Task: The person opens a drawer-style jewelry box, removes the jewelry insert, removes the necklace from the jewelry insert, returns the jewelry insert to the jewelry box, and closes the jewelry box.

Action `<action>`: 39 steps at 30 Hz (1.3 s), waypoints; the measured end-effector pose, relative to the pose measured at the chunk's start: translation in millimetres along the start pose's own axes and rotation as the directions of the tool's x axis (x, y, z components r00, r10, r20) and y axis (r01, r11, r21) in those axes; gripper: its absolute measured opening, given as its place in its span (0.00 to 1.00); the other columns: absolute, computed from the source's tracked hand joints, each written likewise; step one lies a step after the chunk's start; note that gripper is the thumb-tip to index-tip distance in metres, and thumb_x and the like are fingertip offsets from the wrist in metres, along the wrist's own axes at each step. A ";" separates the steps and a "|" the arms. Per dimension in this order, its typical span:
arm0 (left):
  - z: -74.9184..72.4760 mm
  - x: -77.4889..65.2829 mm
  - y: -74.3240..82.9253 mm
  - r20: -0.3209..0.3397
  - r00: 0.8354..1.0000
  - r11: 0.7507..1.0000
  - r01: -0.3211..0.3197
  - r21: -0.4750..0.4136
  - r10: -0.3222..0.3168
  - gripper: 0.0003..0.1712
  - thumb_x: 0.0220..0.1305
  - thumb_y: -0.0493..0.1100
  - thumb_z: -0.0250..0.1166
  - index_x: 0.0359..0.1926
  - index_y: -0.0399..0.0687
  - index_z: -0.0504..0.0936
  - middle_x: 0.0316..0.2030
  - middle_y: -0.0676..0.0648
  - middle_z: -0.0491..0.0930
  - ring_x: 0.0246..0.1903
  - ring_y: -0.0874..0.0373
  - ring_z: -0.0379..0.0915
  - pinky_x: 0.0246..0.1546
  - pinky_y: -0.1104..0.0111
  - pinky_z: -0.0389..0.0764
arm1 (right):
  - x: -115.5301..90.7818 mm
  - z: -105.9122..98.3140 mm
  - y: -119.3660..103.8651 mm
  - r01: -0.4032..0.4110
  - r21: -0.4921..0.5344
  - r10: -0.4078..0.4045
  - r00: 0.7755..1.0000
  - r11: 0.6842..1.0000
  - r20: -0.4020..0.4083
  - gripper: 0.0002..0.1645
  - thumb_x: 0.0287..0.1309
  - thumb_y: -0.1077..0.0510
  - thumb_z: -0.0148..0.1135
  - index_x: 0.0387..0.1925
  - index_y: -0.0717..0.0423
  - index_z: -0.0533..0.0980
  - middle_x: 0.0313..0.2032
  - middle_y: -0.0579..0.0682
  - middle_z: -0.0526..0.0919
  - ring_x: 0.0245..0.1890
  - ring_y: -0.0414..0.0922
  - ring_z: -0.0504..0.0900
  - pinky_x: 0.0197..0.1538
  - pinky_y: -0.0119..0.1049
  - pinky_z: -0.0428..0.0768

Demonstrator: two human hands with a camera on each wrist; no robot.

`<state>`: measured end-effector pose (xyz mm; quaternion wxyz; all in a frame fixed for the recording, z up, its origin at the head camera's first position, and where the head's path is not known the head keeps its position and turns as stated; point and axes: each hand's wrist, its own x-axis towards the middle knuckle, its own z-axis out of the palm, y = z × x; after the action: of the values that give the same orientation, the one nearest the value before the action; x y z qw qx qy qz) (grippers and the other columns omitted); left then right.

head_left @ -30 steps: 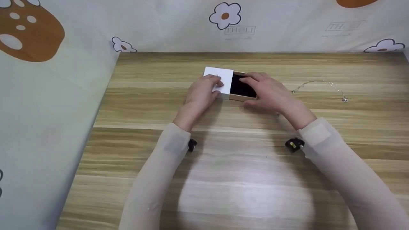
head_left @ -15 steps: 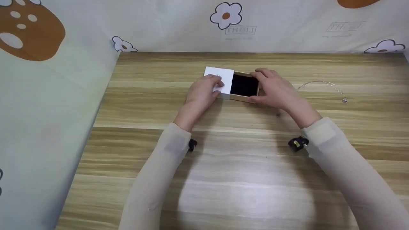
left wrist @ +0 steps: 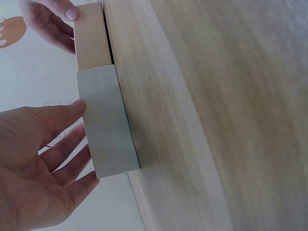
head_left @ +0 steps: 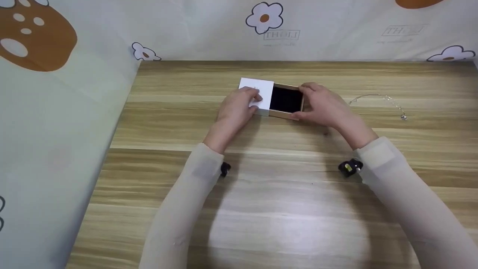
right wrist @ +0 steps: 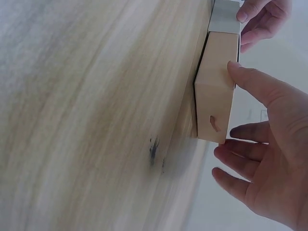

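A white-topped sliding jewelry box sits at the back of the table. Its sleeve (head_left: 265,91) is at the left, and the tan drawer (head_left: 286,100) with a black lining is drawn part-way out to the right. My left hand (head_left: 236,105) holds the sleeve, index finger on top and thumb at the near edge. With thumb at the near corner and fingers at the far one, my right hand (head_left: 324,105) holds the drawer's outer end. In the right wrist view a small ribbon tab (right wrist: 214,123) shows on that end. A thin silver chain (head_left: 377,95) lies beyond the right hand, partly hidden behind it.
The wood-grain table (head_left: 179,112) meets a pale backdrop (head_left: 209,33) with flowers along the back. A light sheet drops past the left table edge. A small dark bit (head_left: 326,132) lies below the right hand.
My right hand has shifted rightward from over the lining to the drawer's outer end, uncovering more of the black interior. The left hand keeps its place on the sleeve.
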<state>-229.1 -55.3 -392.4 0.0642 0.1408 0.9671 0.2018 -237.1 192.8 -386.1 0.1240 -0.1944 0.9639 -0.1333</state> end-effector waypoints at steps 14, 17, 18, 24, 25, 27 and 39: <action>-2.5 -0.9 0.5 0.005 1.000 1.000 0.019 0.025 -0.019 0.15 0.67 0.42 0.65 0.54 0.55 0.83 0.64 0.53 0.76 0.66 0.55 0.71 0.63 0.62 0.76 | 0.3 -3.3 -0.8 -0.038 0.122 0.038 0.999 0.992 -0.003 0.63 0.51 0.38 0.74 0.77 0.58 0.51 0.73 0.64 0.62 0.72 0.65 0.61 0.74 0.60 0.60; -3.4 -1.2 -0.5 0.009 1.000 0.999 0.023 0.027 -0.023 0.15 0.67 0.42 0.66 0.54 0.55 0.83 0.63 0.53 0.77 0.65 0.55 0.71 0.62 0.61 0.77 | 1.6 -3.9 -2.6 -0.036 0.127 0.037 0.999 0.991 -0.002 0.62 0.51 0.40 0.75 0.76 0.59 0.53 0.73 0.65 0.62 0.73 0.65 0.61 0.75 0.59 0.60; -3.5 -1.2 -0.8 0.011 1.000 0.999 0.024 0.025 -0.024 0.15 0.67 0.42 0.66 0.54 0.55 0.83 0.63 0.53 0.77 0.65 0.55 0.71 0.62 0.61 0.77 | 1.8 -3.9 -3.0 -0.036 0.128 0.037 0.999 0.991 -0.002 0.61 0.51 0.41 0.75 0.76 0.59 0.53 0.73 0.65 0.62 0.73 0.65 0.61 0.75 0.59 0.60; -4.6 -0.7 -0.6 0.027 0.999 1.000 0.027 0.013 -0.027 0.15 0.67 0.41 0.66 0.54 0.53 0.83 0.64 0.52 0.76 0.67 0.54 0.70 0.66 0.62 0.74 | 2.9 -3.3 -4.0 -0.040 0.144 0.041 0.999 0.989 -0.005 0.60 0.50 0.43 0.76 0.76 0.60 0.55 0.72 0.65 0.63 0.72 0.65 0.61 0.74 0.59 0.60; -4.9 -0.5 -0.5 0.031 0.999 1.000 0.026 0.016 -0.026 0.15 0.67 0.41 0.66 0.54 0.53 0.83 0.64 0.52 0.76 0.67 0.54 0.69 0.66 0.62 0.73 | 3.0 -3.0 -4.0 -0.040 0.149 0.041 0.999 0.988 -0.009 0.60 0.50 0.43 0.76 0.76 0.60 0.55 0.72 0.65 0.63 0.72 0.65 0.62 0.74 0.59 0.61; -5.3 -0.2 -0.5 0.038 0.999 0.999 0.028 0.021 -0.028 0.15 0.67 0.41 0.66 0.54 0.53 0.83 0.64 0.51 0.76 0.67 0.54 0.69 0.67 0.62 0.73 | 3.7 -2.1 -3.9 -0.038 0.160 0.041 0.999 0.986 -0.015 0.60 0.49 0.44 0.77 0.75 0.60 0.56 0.72 0.65 0.64 0.71 0.65 0.62 0.74 0.59 0.61; -6.0 -0.8 -1.9 0.046 0.999 0.999 0.026 0.025 -0.027 0.14 0.67 0.40 0.65 0.53 0.52 0.84 0.64 0.51 0.76 0.65 0.53 0.71 0.64 0.63 0.75 | 8.3 -2.2 -6.2 -0.057 0.180 0.055 0.998 0.982 0.014 0.61 0.49 0.46 0.78 0.76 0.61 0.55 0.73 0.65 0.62 0.73 0.65 0.60 0.75 0.58 0.59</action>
<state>-229.9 -59.5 -387.7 0.0874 0.1335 0.9695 0.1860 -243.0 184.3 -383.7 0.1493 -0.1558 0.9523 -0.2157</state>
